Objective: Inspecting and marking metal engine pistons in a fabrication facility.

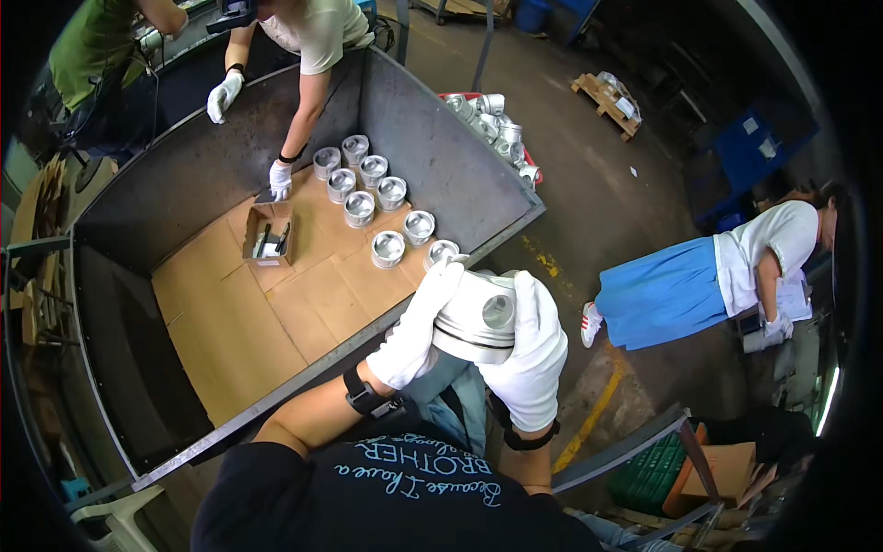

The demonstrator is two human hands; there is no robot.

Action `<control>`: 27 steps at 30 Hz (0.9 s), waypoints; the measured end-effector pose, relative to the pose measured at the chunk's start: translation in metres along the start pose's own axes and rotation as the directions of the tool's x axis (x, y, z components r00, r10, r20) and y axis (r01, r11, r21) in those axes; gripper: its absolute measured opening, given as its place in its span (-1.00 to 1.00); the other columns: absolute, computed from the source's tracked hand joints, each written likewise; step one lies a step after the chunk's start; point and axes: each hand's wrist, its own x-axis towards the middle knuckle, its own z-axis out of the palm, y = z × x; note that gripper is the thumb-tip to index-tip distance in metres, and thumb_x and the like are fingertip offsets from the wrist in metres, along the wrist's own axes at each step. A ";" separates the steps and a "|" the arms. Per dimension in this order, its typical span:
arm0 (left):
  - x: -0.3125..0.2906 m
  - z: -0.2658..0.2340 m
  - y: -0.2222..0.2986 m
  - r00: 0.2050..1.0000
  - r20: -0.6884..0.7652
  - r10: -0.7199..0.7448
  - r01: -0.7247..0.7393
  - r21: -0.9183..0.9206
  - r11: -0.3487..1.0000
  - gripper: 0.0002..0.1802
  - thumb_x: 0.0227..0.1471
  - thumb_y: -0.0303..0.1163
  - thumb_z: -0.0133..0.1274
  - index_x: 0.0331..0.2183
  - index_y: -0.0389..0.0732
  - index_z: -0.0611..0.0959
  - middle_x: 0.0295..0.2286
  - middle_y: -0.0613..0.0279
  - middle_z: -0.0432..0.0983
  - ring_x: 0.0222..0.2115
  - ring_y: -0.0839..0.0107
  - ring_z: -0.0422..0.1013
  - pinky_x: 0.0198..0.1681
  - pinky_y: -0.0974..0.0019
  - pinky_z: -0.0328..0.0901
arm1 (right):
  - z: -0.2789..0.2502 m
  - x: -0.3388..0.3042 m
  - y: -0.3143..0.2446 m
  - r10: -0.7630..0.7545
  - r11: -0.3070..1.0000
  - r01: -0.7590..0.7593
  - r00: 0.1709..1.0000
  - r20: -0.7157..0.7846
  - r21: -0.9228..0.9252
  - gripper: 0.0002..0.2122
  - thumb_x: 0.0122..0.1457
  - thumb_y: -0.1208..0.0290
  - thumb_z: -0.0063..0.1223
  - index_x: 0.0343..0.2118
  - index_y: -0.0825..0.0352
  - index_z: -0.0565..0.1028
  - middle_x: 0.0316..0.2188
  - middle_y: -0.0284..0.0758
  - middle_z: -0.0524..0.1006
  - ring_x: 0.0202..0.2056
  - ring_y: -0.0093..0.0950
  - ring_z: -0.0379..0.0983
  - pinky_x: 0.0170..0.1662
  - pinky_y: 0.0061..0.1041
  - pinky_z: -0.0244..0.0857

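Note:
Between both my hands is a silvery metal engine piston [474,317], with a round pin hole in its side and dark ring grooves near its lower end. My left hand [418,324], in a white glove, grips its left side. My right hand [541,345], gloved too, wraps its right side. The piston is close to my body, by the near rim of a grey metal bin [368,333]. Inside the bin, several similar pistons [387,247] stand on cardboard [230,322]; one is partly hidden behind my left hand.
A small cardboard box [268,261] with pens lies in the bin; a co-worker's gloved hand [280,178] reaches to it. Beyond the bin's right wall is a red crate [537,177] heaped with pistons. Another person [717,267] stands at right. A green crate [648,474] sits lower right.

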 end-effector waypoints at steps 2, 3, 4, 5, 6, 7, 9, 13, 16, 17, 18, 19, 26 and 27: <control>-0.003 -0.001 0.003 0.991 0.039 -0.131 0.136 -0.146 0.980 -0.42 0.24 -0.03 -0.03 0.14 -0.18 0.37 0.02 0.17 0.44 0.02 0.38 0.41 0.12 0.27 0.30 | -0.002 0.001 -0.006 0.004 1.000 -0.004 1.000 -0.003 -0.027 -0.24 -0.12 0.29 0.36 0.20 0.32 0.29 0.02 -0.15 0.39 -0.15 -0.16 0.48 -0.12 -0.22 0.41; -0.004 -0.001 0.005 0.991 0.031 -0.131 0.135 -0.138 0.981 -0.42 0.24 -0.03 -0.03 0.14 -0.18 0.37 0.02 0.17 0.44 0.02 0.38 0.41 0.12 0.27 0.30 | -0.002 0.002 -0.009 -0.006 0.998 0.005 1.000 -0.009 -0.056 -0.27 -0.12 0.29 0.35 0.18 0.32 0.32 0.00 -0.19 0.40 -0.20 -0.20 0.47 -0.17 -0.24 0.40; -0.005 -0.001 0.005 0.991 0.029 -0.134 0.137 -0.160 0.978 -0.43 0.25 -0.01 -0.05 0.13 -0.19 0.38 0.01 0.16 0.46 0.01 0.35 0.43 0.12 0.25 0.32 | -0.002 0.003 -0.012 -0.001 0.994 0.001 1.000 0.001 -0.105 -0.29 -0.12 0.29 0.35 0.16 0.31 0.36 -0.02 -0.22 0.41 -0.26 -0.25 0.47 -0.22 -0.26 0.39; -0.006 -0.001 0.005 0.989 0.054 -0.136 0.144 -0.188 0.972 -0.43 0.25 0.01 -0.07 0.11 -0.19 0.39 0.00 0.14 0.48 -0.01 0.33 0.45 0.12 0.23 0.33 | -0.002 0.004 -0.014 -0.011 0.997 0.010 1.000 -0.017 -0.073 -0.29 -0.12 0.29 0.35 0.16 0.31 0.36 -0.02 -0.22 0.41 -0.26 -0.25 0.47 -0.22 -0.26 0.39; -0.006 -0.002 0.006 0.986 0.050 -0.157 0.164 -0.205 0.965 -0.45 0.26 0.01 -0.08 0.10 -0.17 0.40 0.00 0.15 0.48 0.00 0.33 0.45 0.13 0.22 0.32 | -0.003 0.006 -0.015 -0.029 0.996 0.029 1.000 -0.005 -0.083 -0.30 -0.12 0.27 0.35 0.15 0.31 0.37 -0.02 -0.23 0.42 -0.29 -0.27 0.45 -0.25 -0.27 0.37; -0.007 -0.002 0.006 0.987 0.015 -0.158 0.158 -0.195 0.968 -0.45 0.26 0.01 -0.08 0.10 -0.17 0.40 0.00 0.15 0.48 0.00 0.33 0.45 0.13 0.22 0.32 | -0.004 0.007 -0.016 -0.048 0.994 0.048 0.999 0.008 -0.093 -0.31 -0.12 0.26 0.35 0.14 0.31 0.39 -0.02 -0.23 0.42 -0.32 -0.29 0.43 -0.29 -0.29 0.34; -0.008 -0.003 0.006 0.980 0.017 -0.199 0.197 -0.256 0.947 -0.47 0.27 0.02 -0.10 0.09 -0.15 0.41 -0.01 0.16 0.49 0.00 0.34 0.45 0.12 0.21 0.33 | -0.004 0.010 -0.017 -0.054 0.992 0.055 0.999 0.007 -0.111 -0.33 -0.13 0.22 0.34 0.12 0.30 0.41 -0.02 -0.25 0.42 -0.32 -0.30 0.43 -0.28 -0.29 0.34; -0.007 -0.006 0.006 0.988 0.044 -0.150 0.157 -0.250 0.955 -0.48 0.28 0.02 -0.11 0.08 -0.13 0.42 -0.03 0.16 0.50 -0.01 0.34 0.45 0.11 0.20 0.34 | -0.005 0.014 -0.022 -0.032 0.994 0.037 0.998 0.056 -0.106 -0.32 -0.20 0.28 0.36 0.10 0.28 0.43 -0.03 -0.22 0.42 -0.25 -0.23 0.43 -0.19 -0.25 0.34; -0.008 -0.008 0.008 0.988 0.044 -0.146 0.153 -0.288 0.945 -0.48 0.28 0.03 -0.12 0.09 -0.13 0.42 -0.03 0.15 0.50 -0.01 0.33 0.46 0.11 0.19 0.34 | -0.004 0.014 -0.029 -0.002 0.994 0.010 0.997 0.082 -0.105 -0.29 -0.26 0.34 0.38 0.10 0.28 0.42 -0.03 -0.20 0.42 -0.19 -0.15 0.43 -0.09 -0.20 0.33; -0.009 -0.007 0.009 0.989 0.013 -0.149 0.146 -0.281 0.948 -0.48 0.28 0.03 -0.12 0.09 -0.13 0.42 -0.03 0.15 0.50 -0.01 0.33 0.46 0.11 0.19 0.34 | -0.004 0.014 -0.028 -0.005 0.991 0.017 0.996 0.087 -0.135 -0.31 -0.24 0.32 0.37 0.09 0.27 0.43 -0.04 -0.22 0.42 -0.19 -0.16 0.42 -0.08 -0.19 0.31; -0.010 -0.006 0.010 0.988 0.021 -0.155 0.154 -0.300 0.941 -0.47 0.28 0.03 -0.12 0.09 -0.14 0.42 -0.03 0.14 0.50 -0.02 0.32 0.46 0.11 0.19 0.34 | -0.004 0.016 -0.027 -0.004 0.993 0.014 0.996 0.094 -0.115 -0.31 -0.24 0.32 0.37 0.09 0.27 0.43 -0.04 -0.22 0.42 -0.19 -0.16 0.42 -0.08 -0.19 0.31; -0.011 -0.005 0.012 0.985 0.019 -0.169 0.167 -0.316 0.934 -0.47 0.28 0.03 -0.12 0.08 -0.14 0.42 -0.02 0.14 0.50 -0.02 0.32 0.46 0.12 0.19 0.34 | -0.003 0.017 -0.024 -0.072 0.984 0.078 0.997 0.042 -0.163 -0.35 -0.17 0.26 0.33 0.09 0.26 0.43 0.00 -0.25 0.40 -0.17 -0.19 0.39 -0.05 -0.17 0.29; -0.037 0.017 0.052 0.991 -0.052 -0.123 0.114 -0.148 0.982 -0.39 0.30 0.00 -0.16 0.16 -0.26 0.34 0.07 0.09 0.41 0.08 0.30 0.37 0.21 0.19 0.24 | 0.018 0.015 -0.006 -0.012 0.887 0.010 1.000 0.002 0.463 -0.02 -0.16 0.06 0.44 0.26 0.43 0.11 0.08 0.05 0.27 -0.02 -0.07 0.40 0.02 -0.11 0.36; -0.043 0.018 0.068 0.989 0.035 -0.142 0.146 -0.162 0.976 -0.38 0.29 -0.05 -0.10 0.19 -0.26 0.30 0.08 0.11 0.40 0.09 0.34 0.36 0.21 0.22 0.23 | 0.025 0.013 -0.009 0.039 0.842 -0.028 0.999 -0.009 0.538 0.00 -0.17 0.03 0.45 0.26 0.45 0.11 0.07 0.04 0.27 -0.03 -0.12 0.41 0.01 -0.14 0.36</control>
